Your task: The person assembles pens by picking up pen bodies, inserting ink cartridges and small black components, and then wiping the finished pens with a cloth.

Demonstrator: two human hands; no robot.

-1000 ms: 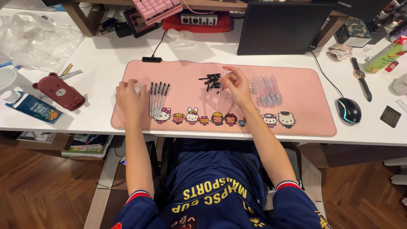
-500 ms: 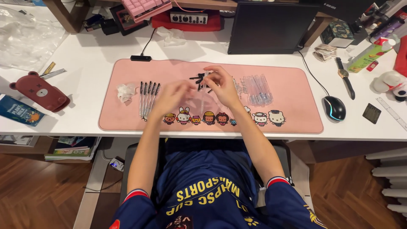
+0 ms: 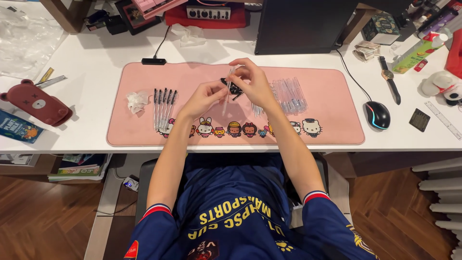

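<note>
1. The white counter (image 3: 96, 62) carries a pink mat (image 3: 327, 130) with a row of cartoon figures along its near edge.
2. A dark monitor (image 3: 301, 24) stands at the back; a brown bear-shaped case (image 3: 36, 103) lies at the left, and a black mouse (image 3: 377, 115) sits just off the mat's right end.
3. The left hand (image 3: 204, 98) and right hand (image 3: 252, 84) meet over the middle of the mat, both closed on 1 clear pen barrel (image 3: 226, 96), which stands nearly upright between them; the right pinches its top, the left its lower part.
4. A bundle of clear barrels (image 3: 288, 94) lies just right of the right hand.
5. A row of assembled black pens (image 3: 163, 103) lies left of the left hand, with a crumpled white tissue (image 3: 137, 101) beside it.
6. Small black parts (image 3: 234, 89) sit on the mat between the hands.
</note>
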